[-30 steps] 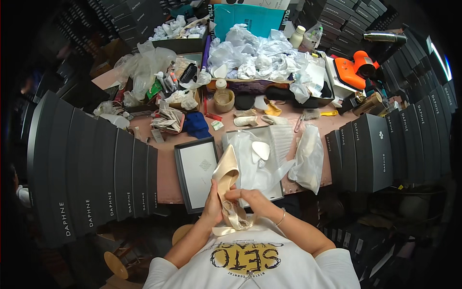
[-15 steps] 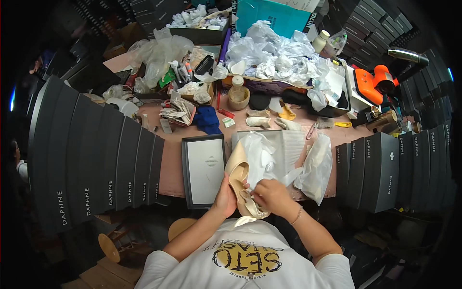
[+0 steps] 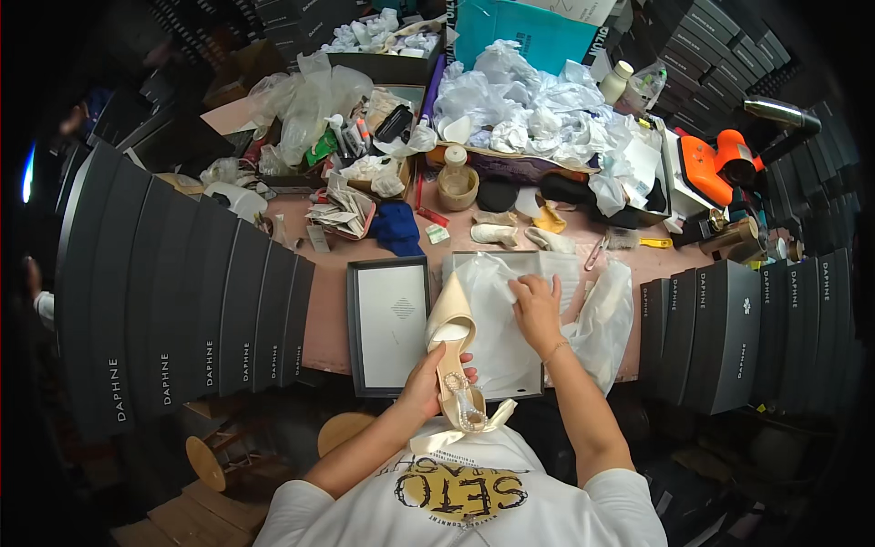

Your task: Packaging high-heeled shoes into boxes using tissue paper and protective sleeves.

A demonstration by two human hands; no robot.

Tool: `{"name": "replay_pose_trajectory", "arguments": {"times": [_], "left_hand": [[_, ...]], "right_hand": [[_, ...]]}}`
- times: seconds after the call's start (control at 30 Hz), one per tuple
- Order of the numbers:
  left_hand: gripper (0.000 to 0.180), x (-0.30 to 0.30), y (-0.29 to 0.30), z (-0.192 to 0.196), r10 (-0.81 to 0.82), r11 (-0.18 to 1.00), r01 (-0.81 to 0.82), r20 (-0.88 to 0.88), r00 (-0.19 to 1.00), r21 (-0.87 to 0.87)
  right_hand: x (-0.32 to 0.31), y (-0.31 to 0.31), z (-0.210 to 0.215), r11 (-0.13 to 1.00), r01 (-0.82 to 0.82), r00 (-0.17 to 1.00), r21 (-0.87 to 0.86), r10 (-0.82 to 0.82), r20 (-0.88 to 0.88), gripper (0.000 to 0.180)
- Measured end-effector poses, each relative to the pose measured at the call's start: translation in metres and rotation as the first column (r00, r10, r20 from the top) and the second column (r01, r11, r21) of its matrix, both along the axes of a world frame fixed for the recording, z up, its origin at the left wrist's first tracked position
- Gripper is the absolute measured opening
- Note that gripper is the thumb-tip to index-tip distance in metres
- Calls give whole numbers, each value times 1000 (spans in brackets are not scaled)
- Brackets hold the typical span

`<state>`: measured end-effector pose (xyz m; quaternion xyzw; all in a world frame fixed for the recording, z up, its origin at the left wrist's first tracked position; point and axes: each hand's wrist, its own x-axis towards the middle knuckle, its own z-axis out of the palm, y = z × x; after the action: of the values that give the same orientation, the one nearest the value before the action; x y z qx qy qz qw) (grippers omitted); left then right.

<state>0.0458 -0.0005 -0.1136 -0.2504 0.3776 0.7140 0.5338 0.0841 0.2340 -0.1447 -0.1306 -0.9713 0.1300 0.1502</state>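
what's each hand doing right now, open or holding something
Left hand: closed around a cream, pointed-toe, satin-like shoe.
Right hand: open, over crumpled white wrapping; nothing visibly held.

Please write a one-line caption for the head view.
Left hand holds a cream pointed shoe; right hand is near white wrapping in an open box.

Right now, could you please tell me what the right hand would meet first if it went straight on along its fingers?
Probably the white wrapping in the open box, just ahead of the right hand; this single view leaves the height between them unclear.
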Motion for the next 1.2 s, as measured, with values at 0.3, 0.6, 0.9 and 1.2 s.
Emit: {"name": "replay_pose_trajectory", "arguments": {"times": [0.3,0.6,0.9,1.2], "left_hand": [[52,30,11,5,-104,992,111,-119,987,55],[57,13,-3,-11,-37,995,43,64,997,-87],[54,11,1,-14,-15,988,5,63,998,152],[45,32,-5,-13,-55,986,58,-20,998,158]], "right_hand": [[-9,-76,31,986,-138,986,-93,127,-111,37],[22,-9,-43,954,-171,866,246,26,500,40],[27,-63,79,795,-272,823,-542,484,297,36],[55,-95,45,801,-152,985,-578,170,-23,30]]}}
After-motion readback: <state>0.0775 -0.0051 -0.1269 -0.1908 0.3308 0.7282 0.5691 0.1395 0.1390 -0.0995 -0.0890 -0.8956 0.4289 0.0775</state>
